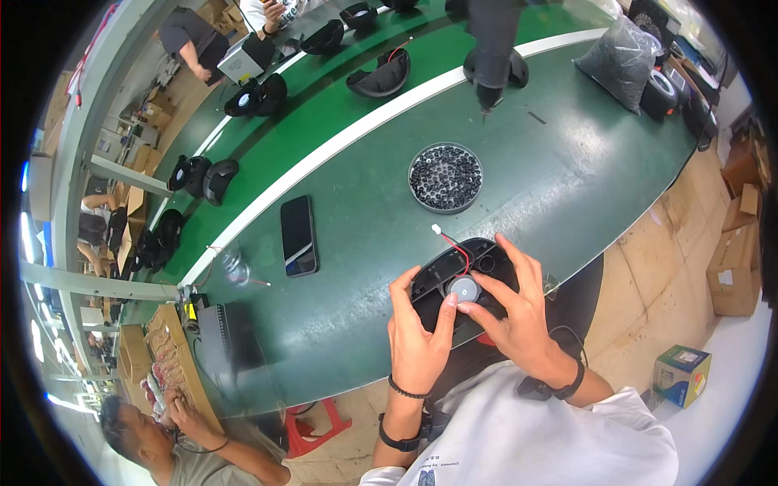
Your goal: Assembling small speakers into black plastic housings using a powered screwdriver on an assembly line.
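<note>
A curved black plastic housing (433, 274) is held between both my hands over the near edge of the green table. Seated in its middle is a round grey disc-shaped part (463, 289). Red and black wires run from it to a small white connector (437, 229). My left hand (421, 324) grips the housing's left end, its thumb pressing the disc's lower left edge. My right hand (516, 316) holds the right side, index finger along the outer rim and thumb near the disc. Beyond the housing stands a round dish (446, 211) full of small black screw-like pieces (445, 176).
A dark powered screwdriver (491, 73) hangs above the table. A phone (299, 235) lies to the left, near loose wires (235, 267). Similar black housings (379, 77) line the bright green belt (316, 121). A bag of black parts (620, 63) sits far right. A co-worker (154, 441) works at lower left.
</note>
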The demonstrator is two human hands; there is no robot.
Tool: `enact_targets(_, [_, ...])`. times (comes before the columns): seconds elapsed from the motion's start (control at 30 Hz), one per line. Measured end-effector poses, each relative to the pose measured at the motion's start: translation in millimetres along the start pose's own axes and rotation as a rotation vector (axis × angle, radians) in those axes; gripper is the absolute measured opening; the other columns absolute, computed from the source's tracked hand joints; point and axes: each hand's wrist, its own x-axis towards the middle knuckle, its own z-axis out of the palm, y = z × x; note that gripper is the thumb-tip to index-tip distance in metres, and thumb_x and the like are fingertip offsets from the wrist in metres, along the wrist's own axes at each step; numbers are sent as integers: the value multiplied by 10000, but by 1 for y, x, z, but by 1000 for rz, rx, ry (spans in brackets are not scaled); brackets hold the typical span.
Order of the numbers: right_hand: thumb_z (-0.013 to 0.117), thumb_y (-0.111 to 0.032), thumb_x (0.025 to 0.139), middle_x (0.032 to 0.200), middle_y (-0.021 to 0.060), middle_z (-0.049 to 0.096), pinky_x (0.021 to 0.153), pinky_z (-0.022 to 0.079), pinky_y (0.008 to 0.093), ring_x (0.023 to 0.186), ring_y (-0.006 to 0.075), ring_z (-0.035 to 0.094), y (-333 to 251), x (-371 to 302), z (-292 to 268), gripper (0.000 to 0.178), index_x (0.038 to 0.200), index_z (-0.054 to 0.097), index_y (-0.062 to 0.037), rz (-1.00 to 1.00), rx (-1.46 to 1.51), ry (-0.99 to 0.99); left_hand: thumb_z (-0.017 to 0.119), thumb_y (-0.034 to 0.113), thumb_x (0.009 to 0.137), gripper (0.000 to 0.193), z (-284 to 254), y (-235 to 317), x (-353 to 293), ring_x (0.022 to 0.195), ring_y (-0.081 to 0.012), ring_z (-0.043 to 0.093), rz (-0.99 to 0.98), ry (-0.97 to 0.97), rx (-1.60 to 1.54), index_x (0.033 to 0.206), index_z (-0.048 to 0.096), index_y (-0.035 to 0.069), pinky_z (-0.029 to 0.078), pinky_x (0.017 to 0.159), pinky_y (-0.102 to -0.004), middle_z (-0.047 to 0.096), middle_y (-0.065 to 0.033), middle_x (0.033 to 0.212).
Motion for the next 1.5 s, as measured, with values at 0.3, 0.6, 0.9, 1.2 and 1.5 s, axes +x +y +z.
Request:
enact_targets(0.3, [887,-163,725,1531,272,415,1035,456,479,1273,436,481,0,-2,1,446,1114,741,-1,-6,-24,14,730,89,922,480,1,4,3,929,-190,679,-28,12,-13,1317,472,-5,535,841,-327,703,-148,1038])
enact_targets(0.6, [881,-164,735,1497,269,455,1013,477,477,1256,433,503,-7,2,-8,439,1121,746,-6,-26,-70,4,754,74,877,507,-1,-3,7,1012,-181,624,7,23,-34,1305,494,-4,498,926,-324,659,-139,1102])
enact_targets(0.9, [903,-166,704,1379,184,565,1079,426,414,1281,295,542,-4,104,-73,682,1285,578,-21,-255,186,511,797,197,867,655,-15,-21,13,1123,-381,655,11,16,49,1373,425,11,487,990,-443,639,-298,1218])
enact_targets(1.2, [935,-299,723,1355,183,575,1099,433,418,1266,260,558,2,253,-49,953,1446,394,4,-254,694,24,839,300,840,836,-49,6,20,1104,-330,624,162,54,175,1463,385,-23,506,928,-406,588,-219,1343])
enact_targets(1.5, [784,-101,842,920,88,725,772,574,292,852,138,698,-10,269,-29,286,1077,683,29,-235,944,-71,728,131,923,224,-54,19,131,856,-164,653,336,-126,236,1117,724,20,513,767,-300,714,-82,1012])
